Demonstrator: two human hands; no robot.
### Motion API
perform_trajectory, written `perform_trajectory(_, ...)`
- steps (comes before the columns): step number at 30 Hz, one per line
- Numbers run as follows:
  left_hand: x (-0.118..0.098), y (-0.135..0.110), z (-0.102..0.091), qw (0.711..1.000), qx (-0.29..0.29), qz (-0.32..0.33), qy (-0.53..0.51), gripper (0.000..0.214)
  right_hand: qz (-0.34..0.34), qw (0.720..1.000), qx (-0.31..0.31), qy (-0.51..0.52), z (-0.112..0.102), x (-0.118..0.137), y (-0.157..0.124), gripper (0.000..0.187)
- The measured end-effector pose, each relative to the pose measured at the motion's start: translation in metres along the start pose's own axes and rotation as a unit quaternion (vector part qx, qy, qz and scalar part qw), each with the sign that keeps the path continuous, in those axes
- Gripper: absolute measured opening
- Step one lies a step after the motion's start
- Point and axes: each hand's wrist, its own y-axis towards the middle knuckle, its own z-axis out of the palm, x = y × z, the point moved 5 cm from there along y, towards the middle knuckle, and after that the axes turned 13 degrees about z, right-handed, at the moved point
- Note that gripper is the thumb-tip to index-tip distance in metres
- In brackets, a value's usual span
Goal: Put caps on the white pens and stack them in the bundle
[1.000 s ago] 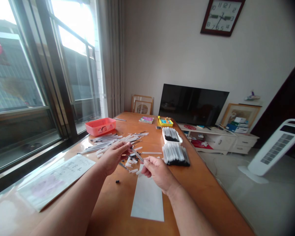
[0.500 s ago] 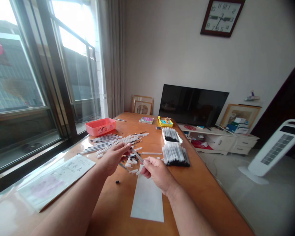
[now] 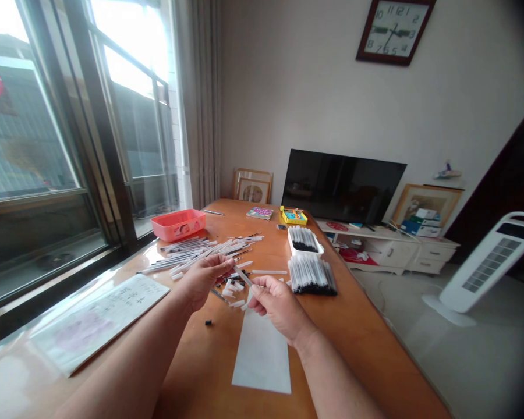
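A slim whitish translucent pen barrel (image 3: 243, 276) is held slantwise above the table between my two hands. My left hand (image 3: 203, 280) pinches its far end between thumb and fingers. Its near end sits in the closed fingers of my right hand (image 3: 274, 301), over the top of a white paper strip (image 3: 262, 355). Below and beyond the hands lie loose pen barrels and refills (image 3: 201, 254) in a spread heap. Short white caps (image 3: 232, 287) lie just under the held barrel. One small black cap (image 3: 208, 322) rests alone nearer me. My fingers hide both barrel ends.
A pink basket (image 3: 179, 225) stands left beyond the heap. On the right are a bundle of black-ended pens (image 3: 312, 276) and a white box (image 3: 321, 249) of more. A notebook (image 3: 109, 317) lies by the window; a yellow box (image 3: 294, 217) and booklet (image 3: 259, 213) are farther back.
Both hands keep hold of the pen barrel and have shifted only slightly. Things on the table lie as before.
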Motion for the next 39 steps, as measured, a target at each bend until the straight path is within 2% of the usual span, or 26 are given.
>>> perform_trajectory(3,-0.001,0.000,0.000,1.000,-0.006,-0.003,-0.013,0.030,-0.013,1.000,-0.020,0.003,-0.002,0.000,0.001,0.032)
perform_trajectory(6,-0.003,-0.001,0.004,0.998,0.007,-0.008,-0.056,0.026,0.002,1.000,-0.025,0.007,-0.004,-0.001,0.001,0.035)
perform_trajectory(12,-0.007,-0.001,0.009,0.991,0.021,-0.005,-0.130,0.023,0.038,0.993,0.084,0.070,0.004,-0.002,-0.003,0.043)
perform_trajectory(15,-0.004,0.000,0.008,0.993,0.013,0.006,-0.117,0.021,0.044,0.991,0.090,0.088,0.005,-0.003,-0.003,0.045)
perform_trajectory(20,-0.002,-0.001,0.010,0.993,0.027,0.012,-0.111,0.021,0.050,0.993,0.085,0.058,0.006,-0.003,-0.004,0.042)
perform_trajectory(27,-0.014,-0.004,0.017,0.987,0.062,0.047,-0.140,0.018,0.057,0.977,0.167,0.116,0.011,0.004,-0.012,0.041)
perform_trajectory(30,-0.017,-0.005,0.017,0.987,0.065,0.049,-0.135,0.019,0.062,0.973,0.184,0.128,0.013,0.005,-0.014,0.041)
perform_trajectory(35,-0.014,-0.005,0.016,0.992,0.062,0.035,-0.100,0.030,0.074,0.974,0.183,0.109,0.010,0.002,-0.012,0.044)
perform_trajectory(39,-0.011,-0.004,0.010,0.998,0.045,0.043,-0.012,0.040,0.061,0.980,0.121,0.145,-0.003,0.000,-0.005,0.042)
